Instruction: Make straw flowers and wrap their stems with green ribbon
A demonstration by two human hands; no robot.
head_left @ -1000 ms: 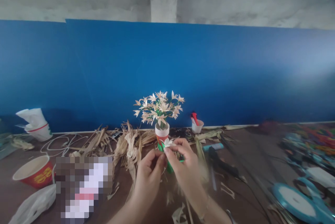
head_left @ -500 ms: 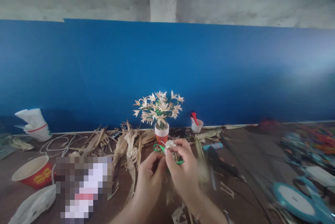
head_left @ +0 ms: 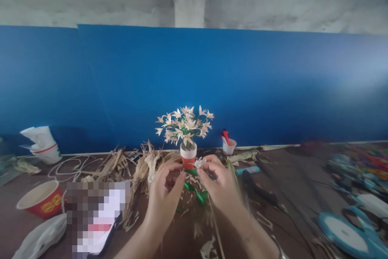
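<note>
White flower [head_left: 199, 163] is up off the surface [head_left: 178, 238], pinched between thumb and fingers of the right hand [head_left: 222, 184], just right of the potted bouquet from where I stand. Grip hides part of it; petals stick out at the fingertips.

Left hand [head_left: 163, 188]: fingers curled, thumb and forefinger tips nearly meeting, well clear of the flower. Can't tell whether anything thin is between them. Hands are apart, with a shiny green strip [head_left: 200, 197] lower down in the gap.

Behind the hands: red pot with white rim [head_left: 188, 154], upright, holding the bouquet [head_left: 184, 123] of pale star-shaped flowers on green stems. Dried husks [head_left: 139, 170] lie in a heap left of it. Small white cup [head_left: 229, 147] to the right, red-handled item poking out.

Right side: light-blue tube [head_left: 247, 170], black corded tool [head_left: 257, 190] just beside it, blue ribbon spool [head_left: 344, 232] nearer me. Left side: red paper bowl [head_left: 50, 206], plastic bag [head_left: 42, 238], white cable [head_left: 77, 168]. Blue panel [head_left: 194, 73] backs everything.
</note>
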